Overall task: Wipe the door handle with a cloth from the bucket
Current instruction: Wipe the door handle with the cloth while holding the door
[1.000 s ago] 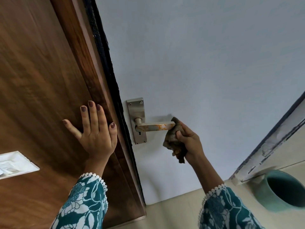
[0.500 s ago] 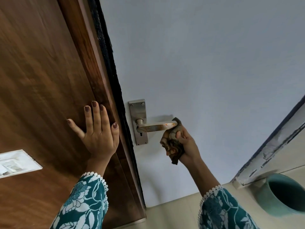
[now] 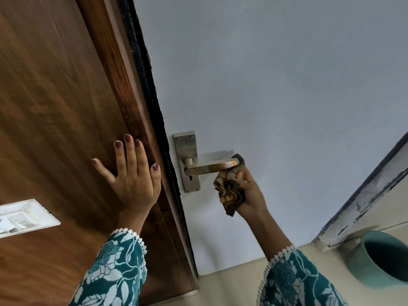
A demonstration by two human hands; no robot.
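Sleeves: closest to us, two teal floral cuffs with white trim, one arm going up to each side.
Left hand (image 3: pixel 132 180): flat and spread on the brown wood panel (image 3: pixel 55 107), fingers wide, holding nothing (we reckon it's just bracing).
Right hand (image 3: pixel 249 191): fingers curled tight round the cloth (image 3: pixel 230 191), a dark bunched rag with one corner hanging below the fist.
Cloth on handle: its top is pressed against the free tip of the door handle (image 3: pixel 212 166), wrapping round the end.
Handle: metal lever on a backplate (image 3: pixel 187 161), sticking out of the pale door (image 3: pixel 276 85); orange, rusty-looking marks show along the bar.
Bucket (image 3: pixel 379 261): teal, on the floor at far right, well apart from the handle.
Progress: cloth's out and wiping is underway, we think. The marked bar and the plate look like what's left.
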